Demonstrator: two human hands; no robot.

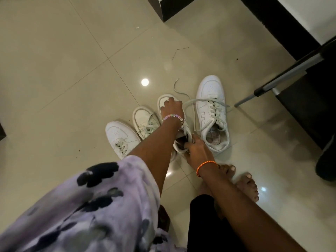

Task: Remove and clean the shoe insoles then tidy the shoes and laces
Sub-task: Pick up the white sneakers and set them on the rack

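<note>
Worked shoe [163,100] on floor [72,60], third in row of four white sneakers, toe pointing away from person, long axis running near-to-far. Left hand [171,107] presses toe cap, fingers spread, pinning shoe. Right hand [195,147] at heel opening, fingers curled inside, apparently pinching insole edge; grip itself hidden. Advice: keep toe pinned, peel insole from heel upward, slowly, avoiding tear. Laced shoe [211,110] just beside, right, laces loose; two more sneakers [131,130] left.
</note>
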